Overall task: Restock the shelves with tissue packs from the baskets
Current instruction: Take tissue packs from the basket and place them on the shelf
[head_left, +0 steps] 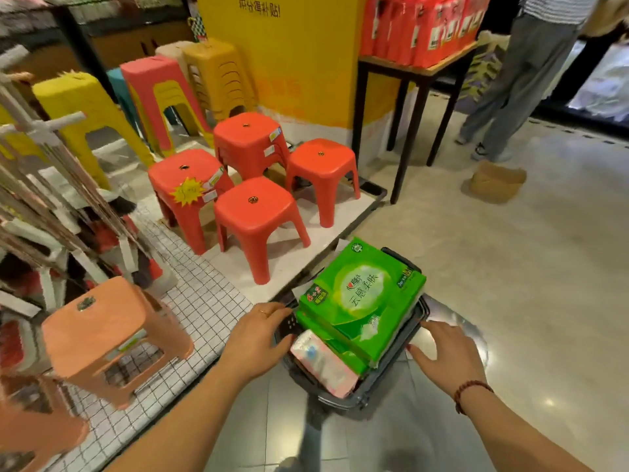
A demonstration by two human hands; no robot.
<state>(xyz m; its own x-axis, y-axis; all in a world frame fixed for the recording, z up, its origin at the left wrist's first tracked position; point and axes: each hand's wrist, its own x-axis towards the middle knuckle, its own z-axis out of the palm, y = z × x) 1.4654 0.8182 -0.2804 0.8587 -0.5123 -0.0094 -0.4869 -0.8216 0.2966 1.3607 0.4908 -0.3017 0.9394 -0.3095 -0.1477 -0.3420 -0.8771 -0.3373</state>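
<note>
Green pack (360, 301) lying flat on top in the basket (357, 400), on the floor (510, 267) straight ahead and below, with a pink pack (323, 364) tucked in at the near end. Long axis of the basket pointing away and a little to the right. Set between both hands: left hand (258, 335) at the left rim, fingers curled over it; right hand (446, 356) at the right rim, fingers rather straight, only touching. Both about equally near, so probably a two-sided lift next. Red stools (253, 212) just beyond, to the left.
</note>
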